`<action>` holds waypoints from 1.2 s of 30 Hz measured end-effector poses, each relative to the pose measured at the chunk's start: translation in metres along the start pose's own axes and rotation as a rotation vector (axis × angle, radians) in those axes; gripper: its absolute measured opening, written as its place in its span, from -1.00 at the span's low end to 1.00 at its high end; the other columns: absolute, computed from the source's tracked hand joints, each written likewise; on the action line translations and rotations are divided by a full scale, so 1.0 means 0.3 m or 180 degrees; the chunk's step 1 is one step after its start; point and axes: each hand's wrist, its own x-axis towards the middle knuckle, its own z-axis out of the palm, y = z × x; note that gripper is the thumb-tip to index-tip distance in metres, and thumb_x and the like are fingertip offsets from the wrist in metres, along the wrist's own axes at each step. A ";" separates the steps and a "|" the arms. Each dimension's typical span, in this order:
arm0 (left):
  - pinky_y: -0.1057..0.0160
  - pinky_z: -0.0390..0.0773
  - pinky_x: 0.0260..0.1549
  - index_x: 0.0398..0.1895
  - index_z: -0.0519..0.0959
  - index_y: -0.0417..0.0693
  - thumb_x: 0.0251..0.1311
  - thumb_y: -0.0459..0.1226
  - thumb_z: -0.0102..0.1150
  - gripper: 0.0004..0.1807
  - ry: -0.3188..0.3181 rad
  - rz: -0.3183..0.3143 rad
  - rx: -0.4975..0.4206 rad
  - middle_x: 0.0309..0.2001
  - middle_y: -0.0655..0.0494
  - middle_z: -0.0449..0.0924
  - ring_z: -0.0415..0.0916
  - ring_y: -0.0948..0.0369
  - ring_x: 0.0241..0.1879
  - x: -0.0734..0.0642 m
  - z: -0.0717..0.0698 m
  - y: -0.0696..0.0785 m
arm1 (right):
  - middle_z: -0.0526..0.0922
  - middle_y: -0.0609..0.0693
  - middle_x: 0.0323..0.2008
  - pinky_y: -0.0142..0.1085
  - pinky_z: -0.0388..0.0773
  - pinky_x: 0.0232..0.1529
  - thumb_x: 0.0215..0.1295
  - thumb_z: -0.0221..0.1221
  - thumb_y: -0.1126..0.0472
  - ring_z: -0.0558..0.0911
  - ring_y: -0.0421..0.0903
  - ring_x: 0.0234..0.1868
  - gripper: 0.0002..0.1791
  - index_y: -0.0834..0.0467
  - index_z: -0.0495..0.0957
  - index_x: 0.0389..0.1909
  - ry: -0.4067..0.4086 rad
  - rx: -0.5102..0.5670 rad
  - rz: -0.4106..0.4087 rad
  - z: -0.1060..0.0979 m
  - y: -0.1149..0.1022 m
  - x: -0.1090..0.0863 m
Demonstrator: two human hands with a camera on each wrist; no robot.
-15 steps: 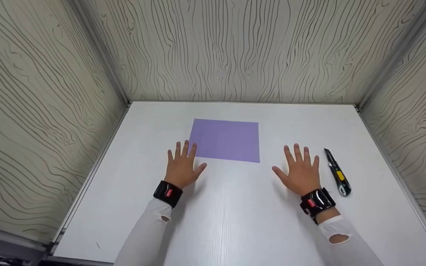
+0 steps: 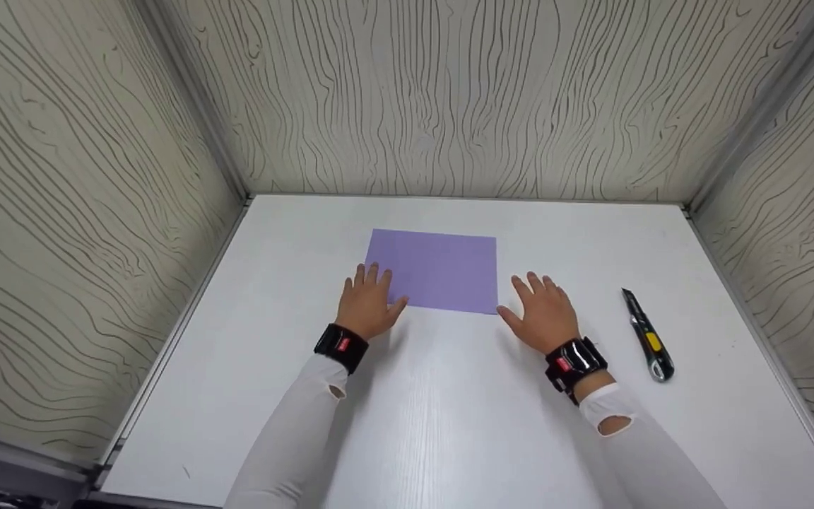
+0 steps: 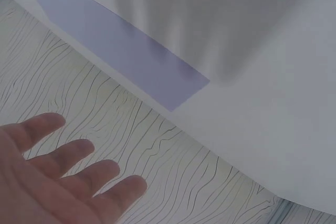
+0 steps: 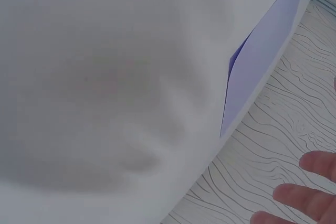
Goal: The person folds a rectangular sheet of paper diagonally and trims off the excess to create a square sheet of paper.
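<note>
A rectangular sheet of purple paper (image 2: 442, 268) lies on the white table, and its near right corner curls up slightly in the right wrist view. My left hand (image 2: 367, 304) hovers over the paper's near left corner, fingers spread and overlapping it in the head view. In the left wrist view its fingers (image 3: 76, 153) are relaxed with nothing in them, and its shadow falls beside the sheet. My right hand (image 2: 543, 317) is just right of the paper, thumb by the near right corner, fingers loosely extended and holding nothing. To its right lies a black utility knife (image 2: 647, 336) with a yellow slider.
The white table (image 2: 421, 424) is bounded by wood-grain patterned panels (image 2: 407, 99) at the back and both sides. Grey metal posts (image 2: 191, 99) stand at the back corners. Each wrist wears a black band (image 2: 341, 346).
Both hands have moved inward toward the paper, the left one rightward over its corner and the right one leftward to its edge. The paper and utility knife lie where they were.
</note>
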 end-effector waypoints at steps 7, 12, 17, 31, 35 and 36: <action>-0.33 0.53 0.38 0.43 0.54 -0.24 0.51 0.06 0.22 -0.34 0.0062 0.0036 -0.0100 0.47 -0.36 0.49 0.40 -0.36 0.49 0.065 0.045 0.022 | 0.56 0.45 0.39 0.29 0.50 0.43 0.53 0.29 -0.06 0.53 0.49 0.42 -0.37 0.27 0.58 0.41 -0.0196 0.0133 -0.0198 0.074 -0.028 0.057; -0.30 0.55 0.37 0.44 0.55 -0.19 0.51 0.04 0.24 -0.37 -0.0109 -0.0070 -0.0116 0.47 -0.32 0.49 0.42 -0.30 0.48 0.118 0.068 0.042 | 0.59 0.44 0.36 0.26 0.54 0.41 0.58 0.25 0.07 0.56 0.44 0.40 -0.51 0.31 0.63 0.33 -0.0351 0.0263 -0.0415 0.107 -0.068 0.091; -0.30 0.54 0.36 0.52 0.49 -0.08 0.53 0.05 0.20 -0.36 -0.0390 -0.0226 -0.0213 0.49 -0.29 0.45 0.41 -0.27 0.47 0.171 0.107 0.053 | 0.60 0.42 0.35 0.21 0.53 0.44 0.62 0.20 0.14 0.58 0.39 0.40 -0.58 0.34 0.64 0.29 -0.0510 0.0328 -0.0637 0.128 -0.112 0.120; -0.29 0.61 0.24 0.50 0.51 -0.04 0.49 0.09 0.23 -0.35 -0.0506 -0.0442 -0.0034 0.41 -0.27 0.52 0.46 -0.26 0.37 0.189 0.235 0.070 | 0.66 0.39 0.28 0.18 0.54 0.44 0.67 0.13 0.18 0.62 0.36 0.36 -0.62 0.35 0.68 0.24 -0.0839 0.0372 -0.0748 0.163 -0.154 0.101; -0.29 0.61 0.21 0.43 0.56 -0.06 0.48 0.07 0.23 -0.39 -0.0440 -0.0359 -0.0056 0.36 -0.27 0.55 0.46 -0.25 0.34 0.179 0.237 0.071 | 0.72 0.37 0.16 0.19 0.61 0.35 0.64 0.15 0.21 0.67 0.36 0.24 -0.66 0.36 0.71 0.17 -0.0787 0.0392 -0.0751 0.147 -0.171 0.081; -0.29 0.60 0.21 0.42 0.56 -0.07 0.48 0.07 0.23 -0.39 -0.0459 -0.0339 -0.0066 0.35 -0.27 0.55 0.46 -0.25 0.34 0.176 0.234 0.071 | 0.73 0.36 0.12 0.19 0.63 0.31 0.63 0.16 0.22 0.68 0.36 0.20 -0.67 0.36 0.72 0.15 -0.0780 0.0404 -0.0766 0.142 -0.175 0.077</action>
